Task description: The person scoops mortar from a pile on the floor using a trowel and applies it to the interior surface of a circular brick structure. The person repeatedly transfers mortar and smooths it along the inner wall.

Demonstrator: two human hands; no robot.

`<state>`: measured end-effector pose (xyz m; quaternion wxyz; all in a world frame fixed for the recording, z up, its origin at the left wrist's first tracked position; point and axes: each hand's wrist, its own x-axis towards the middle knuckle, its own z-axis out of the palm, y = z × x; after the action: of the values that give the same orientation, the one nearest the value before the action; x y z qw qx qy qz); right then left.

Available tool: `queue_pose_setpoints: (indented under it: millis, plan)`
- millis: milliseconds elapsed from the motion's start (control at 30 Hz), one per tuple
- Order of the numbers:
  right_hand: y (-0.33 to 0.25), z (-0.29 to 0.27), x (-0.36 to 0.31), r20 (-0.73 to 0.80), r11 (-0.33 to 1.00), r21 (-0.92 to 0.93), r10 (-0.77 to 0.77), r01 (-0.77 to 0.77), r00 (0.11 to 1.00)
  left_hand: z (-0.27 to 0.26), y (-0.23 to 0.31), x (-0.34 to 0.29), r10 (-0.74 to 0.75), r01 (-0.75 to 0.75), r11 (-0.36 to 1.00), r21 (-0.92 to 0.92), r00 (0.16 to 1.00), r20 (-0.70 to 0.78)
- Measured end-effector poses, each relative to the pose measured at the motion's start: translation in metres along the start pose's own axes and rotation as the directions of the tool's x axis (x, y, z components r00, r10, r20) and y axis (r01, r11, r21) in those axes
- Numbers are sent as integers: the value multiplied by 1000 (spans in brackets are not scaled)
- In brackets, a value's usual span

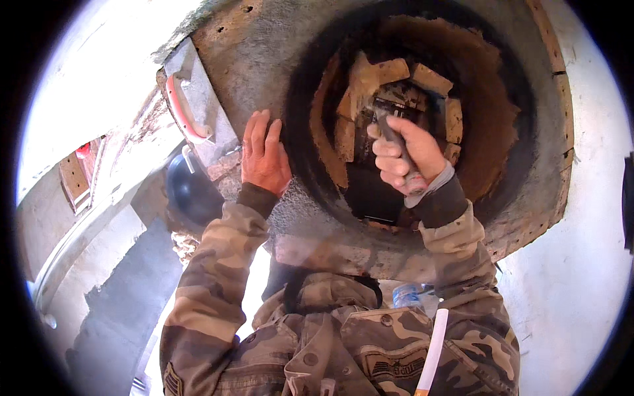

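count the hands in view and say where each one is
2. The left hand rests on the grey surface left of the round black rim; the right hand grips a dark tool over the opening. Neither is hidden.

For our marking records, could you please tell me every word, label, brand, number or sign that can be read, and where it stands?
Chest patch: lettering, left unquoted.
Sleeve patch: chevron-like stripes, no readable words.
Blue container: any print too small to read.
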<state>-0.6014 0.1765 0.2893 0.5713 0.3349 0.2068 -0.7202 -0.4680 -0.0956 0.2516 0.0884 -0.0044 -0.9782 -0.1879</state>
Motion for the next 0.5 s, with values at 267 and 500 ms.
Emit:
queue_pose_setpoints:
  millis: [267, 500]
  plan:
    - [10, -10, 46, -216, 990, -48, 123, -136, 969, 2, -2, 4, 16, -16, 1000, -19, 1000, -12]
    - [12, 21, 73, -319, 924, -347, 46, -161, 947, 1, 1, 3, -17, 17, 1000, -26, 1000, -13]
